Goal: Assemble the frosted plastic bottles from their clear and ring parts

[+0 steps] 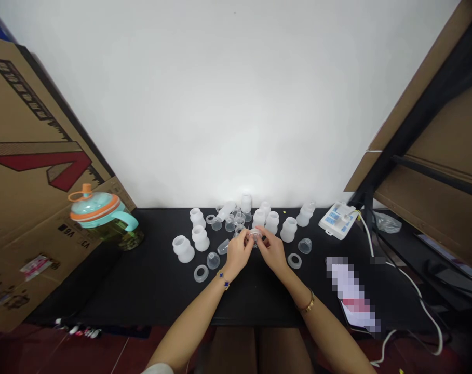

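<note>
My left hand (238, 253) and my right hand (273, 252) meet over the middle of the black table. Their fingers pinch a small translucent bottle collar (255, 233) from both sides; whether a teat sits in it is too small to tell. White wavy-sided bottles stand around my hands, one bottle (200, 238) to the left and another bottle (288, 229) to the right. A clear domed cap (213, 261) and a loose ring (201, 266) lie by my left forearm. Beside my right hand are another ring (290, 261) and a clear cap (305, 245).
Several clear caps and rings form a pile (236, 220) near the wall. A large teal-lidded jug (103, 218) stands left, against a cardboard box (29, 171). Rightward are a white power strip (338, 220), a phone (352, 296) and a white cable (418, 296).
</note>
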`<move>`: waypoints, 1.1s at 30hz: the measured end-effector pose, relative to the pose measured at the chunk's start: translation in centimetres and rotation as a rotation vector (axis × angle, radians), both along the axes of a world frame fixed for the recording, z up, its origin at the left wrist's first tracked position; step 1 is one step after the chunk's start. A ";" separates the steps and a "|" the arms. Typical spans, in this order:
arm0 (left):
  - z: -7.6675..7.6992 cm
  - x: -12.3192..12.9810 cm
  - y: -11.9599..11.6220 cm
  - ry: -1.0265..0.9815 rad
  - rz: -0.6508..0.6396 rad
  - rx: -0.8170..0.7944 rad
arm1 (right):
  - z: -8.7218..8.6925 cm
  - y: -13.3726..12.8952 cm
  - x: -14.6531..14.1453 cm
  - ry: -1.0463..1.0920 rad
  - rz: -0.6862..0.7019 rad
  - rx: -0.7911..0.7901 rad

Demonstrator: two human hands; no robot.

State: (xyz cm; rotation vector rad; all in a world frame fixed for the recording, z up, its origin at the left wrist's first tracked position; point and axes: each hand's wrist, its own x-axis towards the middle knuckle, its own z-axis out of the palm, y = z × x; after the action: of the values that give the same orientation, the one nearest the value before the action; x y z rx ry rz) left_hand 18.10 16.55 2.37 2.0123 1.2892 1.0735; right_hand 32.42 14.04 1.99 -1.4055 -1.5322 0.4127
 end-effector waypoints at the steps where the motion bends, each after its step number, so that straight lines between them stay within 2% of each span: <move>1: 0.0 0.0 0.0 0.005 0.002 -0.003 | -0.1 0.0 0.0 0.004 -0.003 0.001; 12: -0.1 0.2 0.0 0.001 0.016 0.037 | -0.1 0.1 0.1 0.011 -0.045 -0.023; 17: -0.1 0.1 0.0 -0.017 0.001 0.027 | 0.2 0.1 0.1 -0.015 -0.009 -0.051; 24: -0.5 0.1 0.4 0.039 0.013 0.018 | -0.2 0.3 0.2 -0.020 0.040 -0.077; 28: -0.8 0.2 0.7 0.097 0.023 0.020 | -0.2 0.2 0.2 -0.029 0.040 -0.087; 33: -0.7 0.0 0.7 0.067 0.016 0.009 | -0.2 0.2 0.0 -0.033 0.041 -0.085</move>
State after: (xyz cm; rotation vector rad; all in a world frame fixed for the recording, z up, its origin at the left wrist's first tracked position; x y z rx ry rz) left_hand 18.15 17.22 1.70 2.0635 1.3388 1.0292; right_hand 32.47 14.28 1.83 -1.4551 -1.5887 0.4868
